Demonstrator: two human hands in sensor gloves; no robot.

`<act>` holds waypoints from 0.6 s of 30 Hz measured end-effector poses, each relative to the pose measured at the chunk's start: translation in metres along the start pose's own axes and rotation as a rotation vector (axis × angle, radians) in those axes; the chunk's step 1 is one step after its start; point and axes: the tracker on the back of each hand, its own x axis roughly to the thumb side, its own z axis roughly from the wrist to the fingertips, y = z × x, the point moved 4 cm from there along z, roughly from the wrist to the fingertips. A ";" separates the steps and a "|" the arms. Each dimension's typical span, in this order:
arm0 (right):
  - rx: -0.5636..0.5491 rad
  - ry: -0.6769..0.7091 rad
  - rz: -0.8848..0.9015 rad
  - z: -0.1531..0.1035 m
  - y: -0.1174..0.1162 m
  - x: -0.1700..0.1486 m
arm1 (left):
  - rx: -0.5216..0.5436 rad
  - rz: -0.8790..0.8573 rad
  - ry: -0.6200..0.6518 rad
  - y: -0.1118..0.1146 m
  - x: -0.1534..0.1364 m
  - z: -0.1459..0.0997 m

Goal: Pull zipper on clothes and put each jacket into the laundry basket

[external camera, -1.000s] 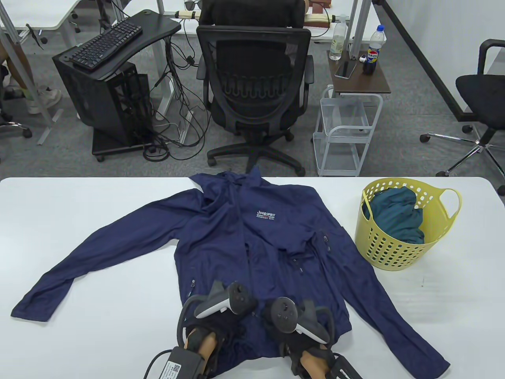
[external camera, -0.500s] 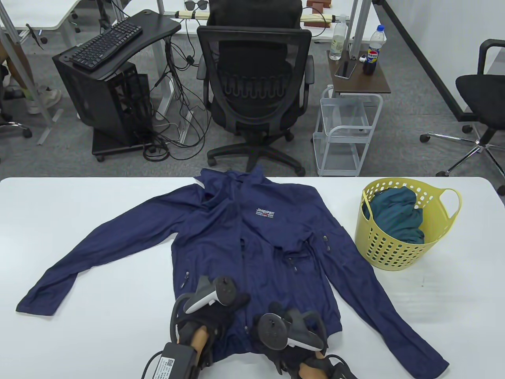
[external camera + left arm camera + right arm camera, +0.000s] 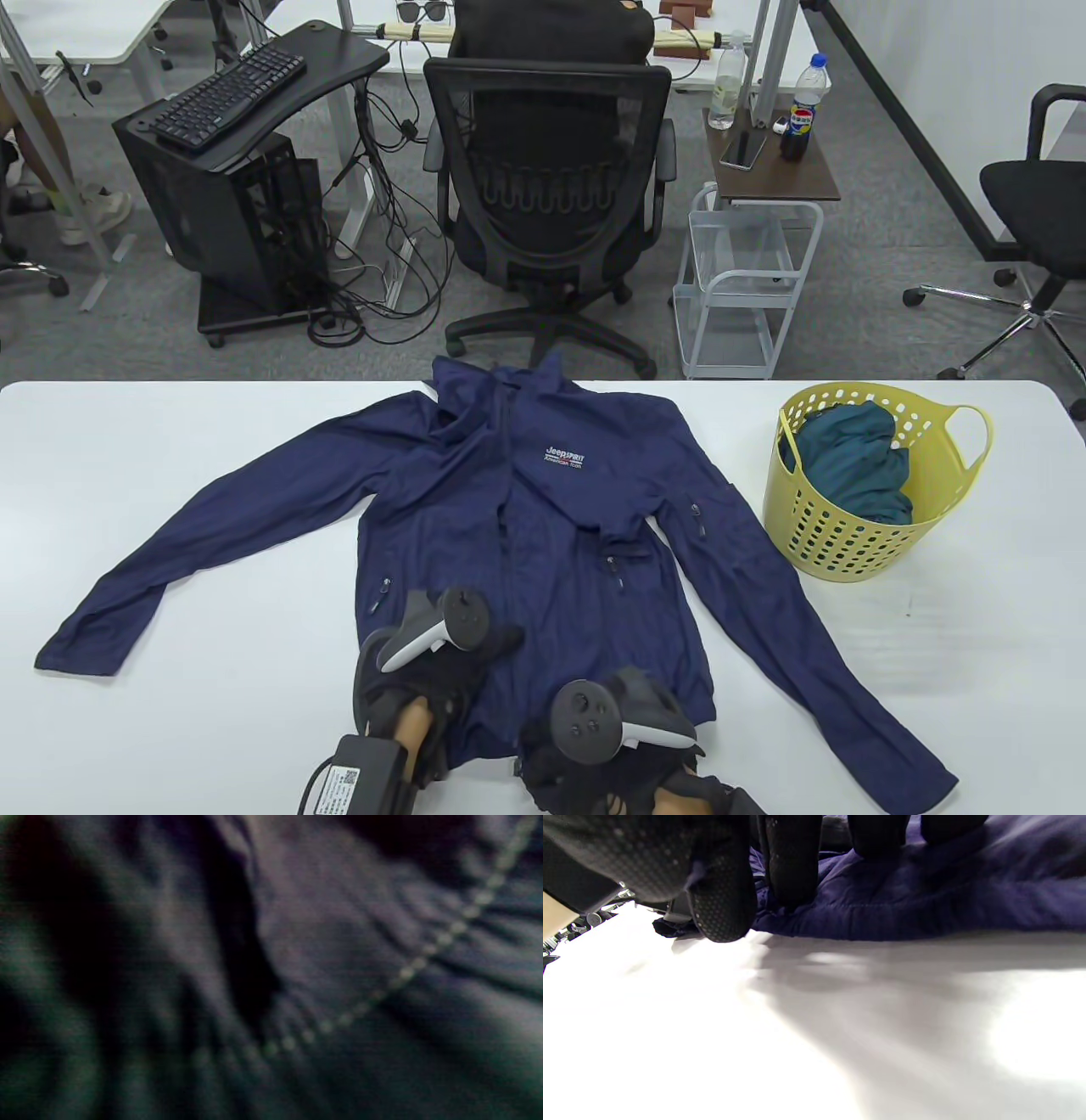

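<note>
From above, the navy jacket (image 3: pixel 551 543) lies spread face up on the white table (image 3: pixel 170 722), sleeves flung wide, collar at the far edge. Both hands are down at its near hem: the left hand (image 3: pixel 450 654) sits on the fabric left of the zipper line, the right hand (image 3: pixel 594 747) at the hem's edge, trackers covering the fingers, so neither grasp can be read here. To the right, apart from the jacket, stands the yellow laundry basket (image 3: pixel 857 535) with a teal garment (image 3: pixel 857 463) inside. Beyond the table, a black office chair (image 3: pixel 551 195) and a wire cart (image 3: pixel 747 289). Left wrist view: only blurred dark cloth and a stitched seam (image 3: pixel 407 971), so that hand's hold I cannot tell. Right wrist view: gloved fingers (image 3: pixel 793 861) curl down onto the jacket's hem, thumb (image 3: pixel 721 899) at the table beside it, clenched on the cloth.
</note>
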 end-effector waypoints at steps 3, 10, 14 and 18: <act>-0.164 -0.063 0.017 -0.009 0.024 -0.013 | -0.025 -0.003 0.030 -0.001 0.005 -0.006; -0.458 -0.332 0.141 -0.043 0.063 -0.084 | -0.095 0.138 0.088 0.003 0.040 -0.044; -0.540 -0.482 0.188 -0.059 0.068 -0.122 | -0.054 0.174 0.043 -0.003 0.049 -0.060; -0.609 -0.646 0.163 -0.077 0.073 -0.149 | 0.033 0.067 -0.092 -0.028 0.020 -0.058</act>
